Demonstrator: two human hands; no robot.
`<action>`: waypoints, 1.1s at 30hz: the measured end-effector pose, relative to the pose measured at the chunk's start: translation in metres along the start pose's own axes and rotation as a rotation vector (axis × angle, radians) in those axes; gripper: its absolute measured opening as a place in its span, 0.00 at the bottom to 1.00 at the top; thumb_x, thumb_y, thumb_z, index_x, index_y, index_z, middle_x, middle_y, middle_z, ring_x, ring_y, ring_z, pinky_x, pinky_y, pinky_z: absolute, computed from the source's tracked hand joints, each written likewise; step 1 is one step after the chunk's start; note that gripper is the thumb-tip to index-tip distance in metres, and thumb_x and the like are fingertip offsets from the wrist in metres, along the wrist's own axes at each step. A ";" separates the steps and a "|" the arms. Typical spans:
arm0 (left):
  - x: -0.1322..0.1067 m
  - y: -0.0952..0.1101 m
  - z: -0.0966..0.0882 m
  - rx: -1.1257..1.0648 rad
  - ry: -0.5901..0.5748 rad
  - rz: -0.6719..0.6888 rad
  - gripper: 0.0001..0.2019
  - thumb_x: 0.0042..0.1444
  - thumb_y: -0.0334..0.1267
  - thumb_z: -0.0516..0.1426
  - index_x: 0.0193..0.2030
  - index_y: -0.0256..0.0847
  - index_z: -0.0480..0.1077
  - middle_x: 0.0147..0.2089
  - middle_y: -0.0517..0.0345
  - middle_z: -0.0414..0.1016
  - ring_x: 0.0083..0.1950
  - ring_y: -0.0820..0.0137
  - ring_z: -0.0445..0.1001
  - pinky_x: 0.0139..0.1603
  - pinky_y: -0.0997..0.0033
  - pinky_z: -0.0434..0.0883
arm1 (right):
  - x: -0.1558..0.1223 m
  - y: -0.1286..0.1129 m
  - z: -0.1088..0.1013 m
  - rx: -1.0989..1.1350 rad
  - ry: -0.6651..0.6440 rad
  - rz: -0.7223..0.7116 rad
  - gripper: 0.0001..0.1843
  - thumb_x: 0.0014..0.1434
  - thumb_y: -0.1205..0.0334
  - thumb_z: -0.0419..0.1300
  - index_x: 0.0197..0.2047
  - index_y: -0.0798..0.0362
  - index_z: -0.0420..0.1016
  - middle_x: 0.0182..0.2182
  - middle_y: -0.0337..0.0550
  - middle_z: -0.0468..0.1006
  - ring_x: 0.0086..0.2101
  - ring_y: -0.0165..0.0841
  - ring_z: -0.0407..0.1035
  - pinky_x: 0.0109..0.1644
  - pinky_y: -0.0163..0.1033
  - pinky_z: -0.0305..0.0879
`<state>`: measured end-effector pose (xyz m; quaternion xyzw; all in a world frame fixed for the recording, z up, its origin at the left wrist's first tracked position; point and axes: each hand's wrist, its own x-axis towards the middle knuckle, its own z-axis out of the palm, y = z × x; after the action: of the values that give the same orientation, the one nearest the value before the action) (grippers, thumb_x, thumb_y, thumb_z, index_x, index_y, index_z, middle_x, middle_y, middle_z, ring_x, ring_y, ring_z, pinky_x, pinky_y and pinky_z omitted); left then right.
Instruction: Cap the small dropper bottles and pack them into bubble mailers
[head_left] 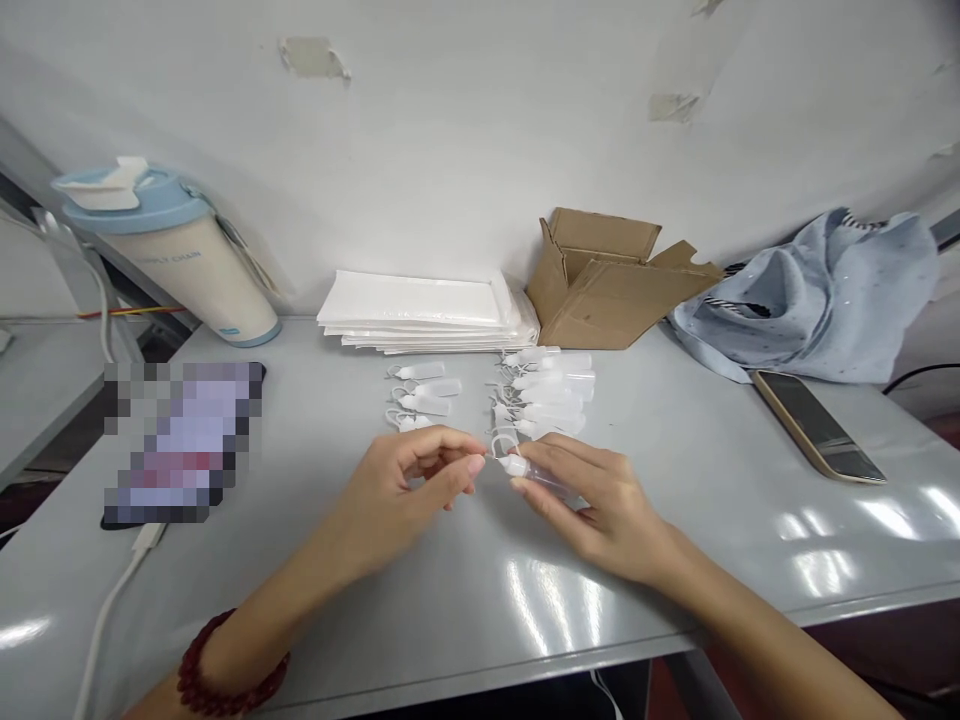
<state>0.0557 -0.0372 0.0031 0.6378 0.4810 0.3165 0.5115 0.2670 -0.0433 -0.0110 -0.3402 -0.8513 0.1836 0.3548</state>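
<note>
Fingers point(574, 460) of the right hand point(619, 510) are clamped on a clear bottle point(538, 476), lying nearly flat above the near middle of the surface point(337, 650), its tip pointing left. At that tip the left hand point(412, 490) has thumb and forefinger close together; whether they grip anything is too small to tell. A red bracelet point(225, 670) circles the left wrist. Just beyond the hands lie two groups of similar bottles, the left group point(429, 388) smaller than the right group point(551, 390). Farther back sit a white stack point(420, 300) and, just right of it, an open box point(600, 305). At far left a cup point(187, 260) stands beyond a blurred phone point(199, 430); at right, another phone point(817, 425) lies near a pale blue cloth point(817, 300)
</note>
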 end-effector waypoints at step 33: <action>0.013 -0.013 -0.016 0.315 0.806 0.256 0.09 0.56 0.34 0.53 0.44 0.42 0.62 0.23 0.68 0.64 0.25 0.74 0.66 0.28 0.74 0.65 | 0.000 0.031 0.009 -0.547 0.038 -0.003 0.13 0.59 0.79 0.51 0.37 0.55 0.73 0.36 0.47 0.79 0.37 0.37 0.65 0.36 0.40 0.56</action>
<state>0.0415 -0.0195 -0.0064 0.5880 0.6016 0.5231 0.1366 0.2746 -0.0223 -0.0348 -0.4256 -0.8630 -0.0598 0.2657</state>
